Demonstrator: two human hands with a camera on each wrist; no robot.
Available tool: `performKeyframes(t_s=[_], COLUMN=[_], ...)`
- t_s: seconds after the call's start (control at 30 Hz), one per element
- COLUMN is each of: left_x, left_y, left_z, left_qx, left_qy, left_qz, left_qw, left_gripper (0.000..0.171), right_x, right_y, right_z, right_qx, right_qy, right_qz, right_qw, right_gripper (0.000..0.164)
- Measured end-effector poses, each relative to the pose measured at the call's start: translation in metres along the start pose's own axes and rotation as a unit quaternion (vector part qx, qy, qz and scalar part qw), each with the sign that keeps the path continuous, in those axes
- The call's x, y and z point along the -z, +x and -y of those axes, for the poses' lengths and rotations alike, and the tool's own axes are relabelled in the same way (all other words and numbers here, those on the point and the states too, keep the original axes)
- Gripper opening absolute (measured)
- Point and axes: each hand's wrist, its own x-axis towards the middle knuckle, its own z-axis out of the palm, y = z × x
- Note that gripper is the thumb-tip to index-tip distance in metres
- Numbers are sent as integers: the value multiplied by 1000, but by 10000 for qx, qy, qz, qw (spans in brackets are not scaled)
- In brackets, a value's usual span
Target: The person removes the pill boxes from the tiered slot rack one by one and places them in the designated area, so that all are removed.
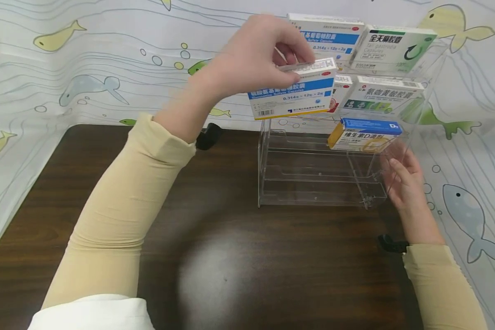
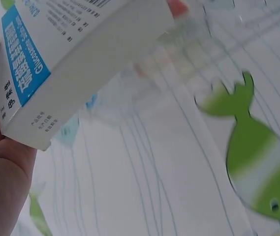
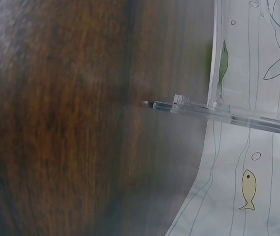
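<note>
My left hand pinches a white and blue medicine box by its top edge, thumb in front. It is held at the upper left of a clear acrylic display rack, in front of the upper tiers. The same medicine box fills the upper left of the left wrist view, its bare white side showing. Low on the rack's right side, my right hand grips the side panel; some of its fingers show through the plastic. Only a bit of that hand appears at the right wrist view's edge.
On the rack's top tier stand a matching blue and white box and a green and white box. Below are a white and green box, a partly hidden red and white box, and a blue-topped vitamin D box. A fish-patterned cloth hangs behind the dark wooden table.
</note>
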Motion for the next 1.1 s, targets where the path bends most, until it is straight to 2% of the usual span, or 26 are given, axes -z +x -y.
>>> performKeyframes(t_s=[0.1,0.23,0.4,0.47,0.67,0.87,1.1], left_x=[13,27,36,37,33,18,2], left_y=[-11,-28,-52,-62,-87,-111,-139], left_z=[11,31,59,70,104,136,173], left_qx=[200,683,1204,1309,1444,1574,2068], left_qy=[139,229,148,146,236,137,-236], left_qz=[-43,82,352,469,806,1048,1224], left_qw=[9997,9974,9920,9902,9859,9819,9704], left_gripper=[27,27,26,27,28,26,28], right_x=[0,1,2,2,2,2,3], right_y=[0,0,1,0,-1,-1,-1], right_z=[0,0,1,2,4,3,2], right_qx=[9,18,3,8,-36,-108,-91], right_qy=[-89,-186,-164,-159,-258,-245,-247], right_qz=[-5,20,13,22,13,-26,57], right_qw=[10000,9998,9999,9999,9997,9996,9996], right_gripper=[43,43,43,43,44,43,43])
